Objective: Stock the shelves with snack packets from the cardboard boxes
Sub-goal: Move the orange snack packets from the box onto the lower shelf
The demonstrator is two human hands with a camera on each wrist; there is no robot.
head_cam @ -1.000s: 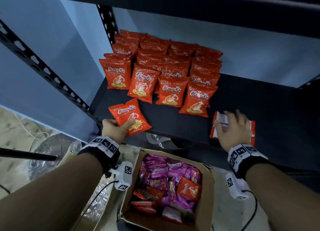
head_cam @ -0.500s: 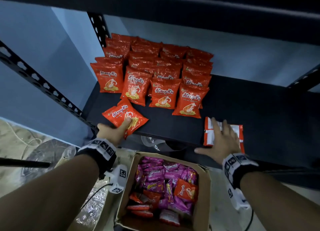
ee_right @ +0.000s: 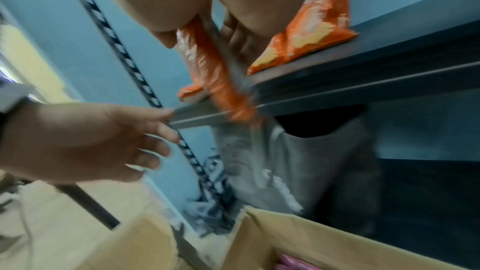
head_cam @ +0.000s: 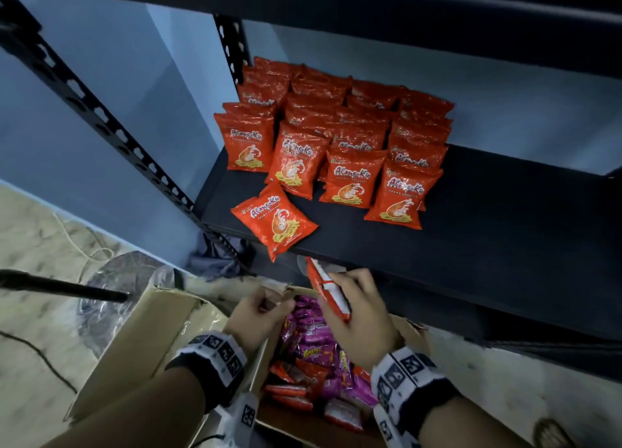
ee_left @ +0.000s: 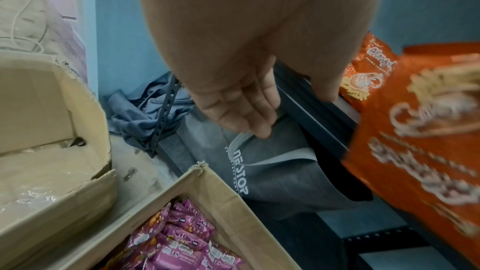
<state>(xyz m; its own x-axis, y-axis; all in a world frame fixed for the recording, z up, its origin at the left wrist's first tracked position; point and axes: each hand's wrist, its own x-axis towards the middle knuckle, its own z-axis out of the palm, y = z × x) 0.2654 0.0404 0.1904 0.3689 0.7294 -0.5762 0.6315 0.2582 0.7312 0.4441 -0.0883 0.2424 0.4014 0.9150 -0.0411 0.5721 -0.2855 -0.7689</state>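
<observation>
Orange packet pinched edge-on in right hand, thumb one side, fingers the other, above the cardboard box below the shelf edge. Left hand alongside, fingers loosely curled, holding nothing. Loose packet lying skewed at shelf front.

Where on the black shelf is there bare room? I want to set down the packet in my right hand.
The black shelf board is bare right of the rows of red prawn-cracker packets, out to its front edge. A narrow strip lies between those rows and the loose red packet at front left. The back left is crowded.
</observation>
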